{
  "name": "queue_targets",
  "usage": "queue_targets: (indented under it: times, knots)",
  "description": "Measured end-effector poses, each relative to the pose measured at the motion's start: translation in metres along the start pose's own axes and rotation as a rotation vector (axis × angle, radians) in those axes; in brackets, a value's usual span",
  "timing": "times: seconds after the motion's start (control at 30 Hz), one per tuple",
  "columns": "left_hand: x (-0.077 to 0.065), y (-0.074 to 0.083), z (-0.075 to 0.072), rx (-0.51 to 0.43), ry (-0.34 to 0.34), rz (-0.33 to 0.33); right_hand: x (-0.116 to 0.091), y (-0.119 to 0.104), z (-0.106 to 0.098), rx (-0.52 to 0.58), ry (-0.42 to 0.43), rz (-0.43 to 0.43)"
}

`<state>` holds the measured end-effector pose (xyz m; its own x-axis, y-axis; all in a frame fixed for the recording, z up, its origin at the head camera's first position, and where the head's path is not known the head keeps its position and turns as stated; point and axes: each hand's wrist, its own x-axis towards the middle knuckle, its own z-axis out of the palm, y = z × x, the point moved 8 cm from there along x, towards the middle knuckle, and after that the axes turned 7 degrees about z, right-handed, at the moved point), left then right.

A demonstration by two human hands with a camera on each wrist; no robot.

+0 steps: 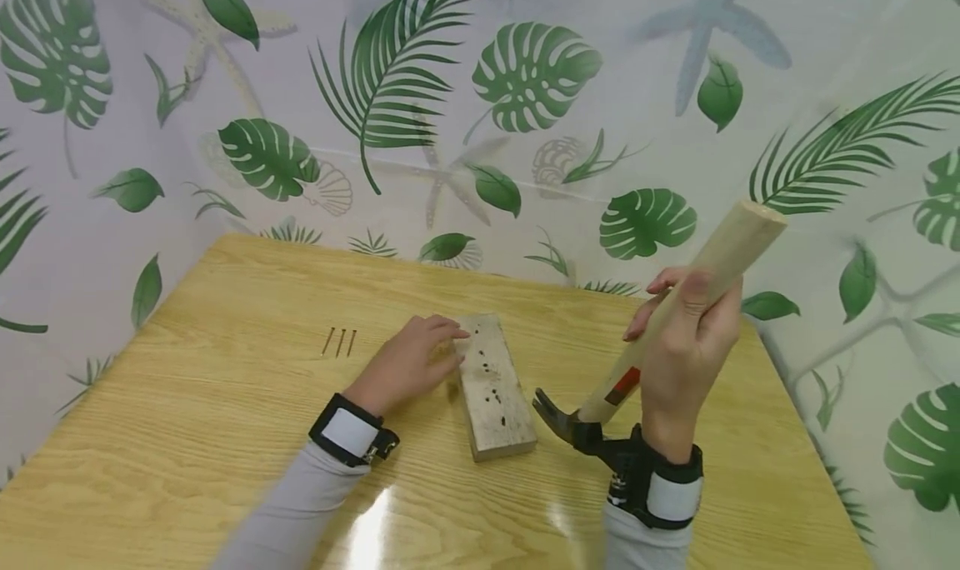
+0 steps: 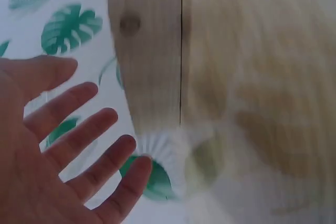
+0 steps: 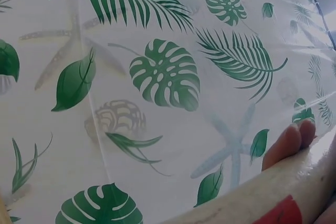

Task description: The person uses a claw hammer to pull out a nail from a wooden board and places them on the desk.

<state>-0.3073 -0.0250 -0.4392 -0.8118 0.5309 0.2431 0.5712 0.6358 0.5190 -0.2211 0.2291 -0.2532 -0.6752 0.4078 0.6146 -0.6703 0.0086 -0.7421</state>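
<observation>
My right hand [image 1: 686,353] grips the wooden handle of a claw hammer [image 1: 723,249]. The handle slants up to the right, while its black head hangs low beside the wrist strap, claw toward the block. In the right wrist view, part of the pale handle [image 3: 231,205] with its red label and some fingertips show. My left hand [image 1: 416,353] reaches over the left edge of a wooden block [image 1: 495,395], fingers overlapping its far end. Several dark holes mark the block's top. In the left wrist view the fingers of the left hand [image 2: 79,150] are spread and loosely extended, holding nothing.
Three nails [image 1: 341,342] lie side by side on the wood-grain table [image 1: 247,387], left of the left hand. A leaf-patterned sheet [image 1: 525,162] rises behind the table's back edge and runs along both sides. Each wrist wears a black strap with a camera.
</observation>
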Motion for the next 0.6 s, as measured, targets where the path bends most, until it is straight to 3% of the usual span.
queue_targets:
  times: [0.1, 0.17, 0.4, 0.6]
  knots:
    - [0.003, 0.015, 0.012, 0.043, -0.036, 0.049, 0.004, 0.005, -0.009, -0.054, -0.016, 0.047]
    - [0.004, 0.018, 0.016, 0.066, -0.039, 0.034, 0.006, 0.009, -0.018, -0.097, -0.016, 0.092]
    - [-0.001, 0.02, 0.023, 0.02, -0.083, -0.041, 0.0, 0.025, -0.055, -0.313, -0.017, 0.239]
    - [0.0, 0.018, 0.024, 0.005, -0.048, -0.041, -0.005, 0.043, -0.078, -0.447, -0.038, 0.336]
